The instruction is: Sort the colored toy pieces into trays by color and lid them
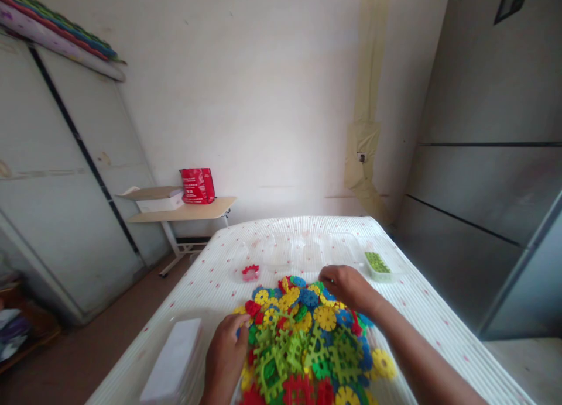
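Note:
A heap of plastic building pieces lies in front of me: yellow notched discs (325, 318), blue notched discs (309, 298), light green square lattice pieces (270, 370) and red pieces (298, 388). At the heap's left edge is my left hand (226, 352), its fingers bent and close together, with a bit of blue showing by the fingertips. My right hand (346, 285) reaches over the far right side of the heap. Its fingers are curled in a pinch, and whatever they hold is hidden. A green piece shows just beneath those fingertips.
Beyond the heap stand clear plastic boxes (277, 250) in a row. One clear box holds light green pieces (377, 263), another red pieces (250, 272). A white stack (173, 358) lies at the left. A side table (197, 210) carries a red bag (198, 186).

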The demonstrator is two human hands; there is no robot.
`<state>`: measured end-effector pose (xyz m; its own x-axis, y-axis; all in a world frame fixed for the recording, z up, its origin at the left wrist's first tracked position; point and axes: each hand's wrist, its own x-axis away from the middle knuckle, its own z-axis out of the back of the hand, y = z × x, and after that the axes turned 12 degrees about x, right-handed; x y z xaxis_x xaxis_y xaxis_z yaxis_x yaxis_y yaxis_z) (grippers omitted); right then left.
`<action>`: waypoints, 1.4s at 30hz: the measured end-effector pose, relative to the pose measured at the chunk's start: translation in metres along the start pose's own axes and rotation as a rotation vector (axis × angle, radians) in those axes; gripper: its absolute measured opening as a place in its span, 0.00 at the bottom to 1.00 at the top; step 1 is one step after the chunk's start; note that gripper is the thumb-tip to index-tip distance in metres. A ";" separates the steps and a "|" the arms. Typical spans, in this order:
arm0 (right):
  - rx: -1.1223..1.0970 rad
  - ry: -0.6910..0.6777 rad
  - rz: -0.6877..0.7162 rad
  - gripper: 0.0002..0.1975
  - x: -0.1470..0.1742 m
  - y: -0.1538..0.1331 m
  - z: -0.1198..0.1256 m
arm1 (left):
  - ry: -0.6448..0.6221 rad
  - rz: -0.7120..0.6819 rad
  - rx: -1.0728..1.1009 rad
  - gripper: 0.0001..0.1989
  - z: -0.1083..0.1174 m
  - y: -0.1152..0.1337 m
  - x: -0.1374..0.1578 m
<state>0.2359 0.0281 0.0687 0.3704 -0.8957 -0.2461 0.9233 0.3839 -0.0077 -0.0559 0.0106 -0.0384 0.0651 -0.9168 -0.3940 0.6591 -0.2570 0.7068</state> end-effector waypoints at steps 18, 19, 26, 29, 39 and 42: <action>-0.098 0.038 -0.330 0.13 0.084 0.064 -0.050 | -0.007 -0.075 -0.021 0.13 -0.012 -0.013 -0.001; -0.096 0.019 -0.325 0.13 0.084 0.063 -0.052 | -0.003 -0.078 -0.029 0.13 -0.013 -0.013 -0.001; -0.077 -0.020 -0.320 0.13 0.084 0.060 -0.062 | 0.006 -0.084 -0.055 0.12 -0.013 -0.010 -0.001; -0.083 -0.024 -0.316 0.13 0.083 0.063 -0.064 | 0.005 -0.077 -0.076 0.12 -0.013 -0.007 0.000; -0.106 0.005 -0.330 0.12 0.083 0.069 -0.074 | 0.009 -0.063 -0.139 0.11 -0.016 -0.002 0.000; -0.087 0.023 -0.322 0.12 0.084 0.068 -0.074 | 0.018 -0.046 -0.145 0.11 -0.016 0.000 0.000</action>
<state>0.3217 -0.0042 -0.0243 0.0581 -0.9693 -0.2391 0.9802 0.1009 -0.1706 -0.0442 0.0151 -0.0480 0.0451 -0.8993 -0.4351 0.7629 -0.2501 0.5961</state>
